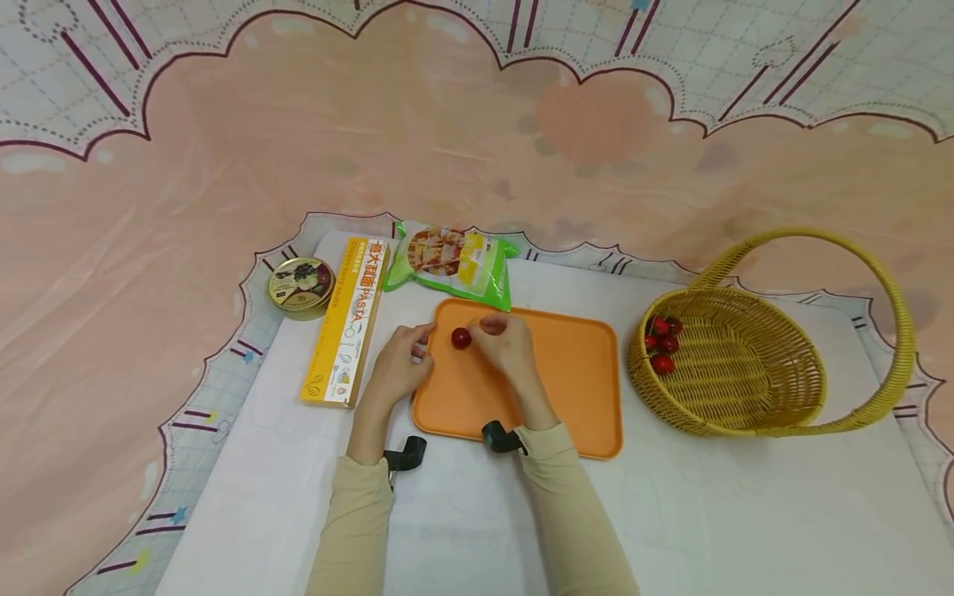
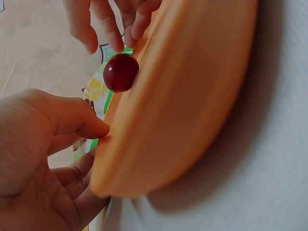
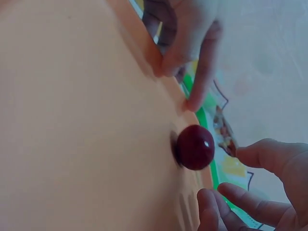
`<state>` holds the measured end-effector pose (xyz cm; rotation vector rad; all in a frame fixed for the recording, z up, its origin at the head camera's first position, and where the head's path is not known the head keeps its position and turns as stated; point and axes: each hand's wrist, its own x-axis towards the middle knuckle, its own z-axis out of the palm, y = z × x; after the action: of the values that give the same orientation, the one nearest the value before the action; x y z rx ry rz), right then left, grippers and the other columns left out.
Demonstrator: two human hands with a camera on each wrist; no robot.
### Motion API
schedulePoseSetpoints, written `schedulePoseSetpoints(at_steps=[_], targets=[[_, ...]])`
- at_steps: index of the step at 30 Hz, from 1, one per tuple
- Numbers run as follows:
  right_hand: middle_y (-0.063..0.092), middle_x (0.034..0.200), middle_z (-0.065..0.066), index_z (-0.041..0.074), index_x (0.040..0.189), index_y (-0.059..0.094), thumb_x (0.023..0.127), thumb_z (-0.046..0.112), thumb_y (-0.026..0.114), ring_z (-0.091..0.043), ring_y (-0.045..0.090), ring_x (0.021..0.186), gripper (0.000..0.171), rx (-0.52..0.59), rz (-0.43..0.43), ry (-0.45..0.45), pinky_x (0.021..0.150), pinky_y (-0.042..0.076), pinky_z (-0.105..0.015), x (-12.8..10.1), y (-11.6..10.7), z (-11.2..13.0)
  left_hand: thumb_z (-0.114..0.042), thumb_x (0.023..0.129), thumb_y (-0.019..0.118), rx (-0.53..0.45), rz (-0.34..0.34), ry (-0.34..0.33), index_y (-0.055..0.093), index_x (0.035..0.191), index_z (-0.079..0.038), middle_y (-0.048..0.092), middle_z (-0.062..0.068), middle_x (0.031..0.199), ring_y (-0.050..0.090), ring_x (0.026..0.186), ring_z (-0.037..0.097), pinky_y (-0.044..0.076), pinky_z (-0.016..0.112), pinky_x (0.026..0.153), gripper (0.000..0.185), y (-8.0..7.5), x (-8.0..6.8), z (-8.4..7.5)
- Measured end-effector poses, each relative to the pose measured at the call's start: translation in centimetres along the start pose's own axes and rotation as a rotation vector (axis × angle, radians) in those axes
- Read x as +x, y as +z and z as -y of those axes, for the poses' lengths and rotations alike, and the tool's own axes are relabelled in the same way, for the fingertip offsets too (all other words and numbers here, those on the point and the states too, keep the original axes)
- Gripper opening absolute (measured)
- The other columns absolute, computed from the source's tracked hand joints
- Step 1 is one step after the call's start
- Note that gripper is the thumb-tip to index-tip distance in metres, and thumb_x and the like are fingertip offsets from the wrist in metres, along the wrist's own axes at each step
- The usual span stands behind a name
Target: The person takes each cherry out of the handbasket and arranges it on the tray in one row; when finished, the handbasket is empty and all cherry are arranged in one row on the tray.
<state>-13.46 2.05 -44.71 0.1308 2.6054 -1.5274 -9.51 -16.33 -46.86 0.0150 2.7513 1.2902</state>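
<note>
Cherry (image 1: pixel 461 338) between both hands

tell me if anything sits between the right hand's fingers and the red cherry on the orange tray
Nothing visible does. The cherry lies on the orange tray near its far left corner, with the right hand just beside it; the right wrist view shows bare tray and open air between its fingers and the fruit. The left hand rests at the tray's left edge.
</note>
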Motion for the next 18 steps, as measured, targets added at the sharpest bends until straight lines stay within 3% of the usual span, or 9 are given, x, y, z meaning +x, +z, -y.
schedulePoseSetpoints(at_steps=[11, 18], targets=[[0.069, 0.092, -0.017, -0.003, 0.099, 0.074, 0.088, 0.014, 0.067, -0.03, 0.064, 0.088, 0.021, 0.007, -0.064, -0.048, 0.072, 0.05, -0.031, 0.5, -2.1, -0.3, -0.005, 0.088, 0.06, 0.006, -0.008, 0.011, 0.055, 0.139, -0.004, 0.055, 0.016, 0.114, 0.058, 0.093, 0.026, 0.049, 0.04, 0.082, 0.052, -0.1, -0.2, -0.1], [0.067, 0.083, -0.019, -0.007, 0.098, 0.073, 0.088, 0.008, 0.066, -0.02, 0.064, 0.06, 0.018, 0.085, -0.108, -0.08, 0.054, 0.049, -0.022, 0.9, -3.8, -1.1, -0.003, 0.086, 0.06, -0.003, -0.017, 0.032, 0.055, 0.138, -0.003, 0.056, 0.017, 0.113, 0.06, 0.092, 0.027, 0.049, 0.041, 0.082, 0.052, -0.1, -0.2, -0.2]])
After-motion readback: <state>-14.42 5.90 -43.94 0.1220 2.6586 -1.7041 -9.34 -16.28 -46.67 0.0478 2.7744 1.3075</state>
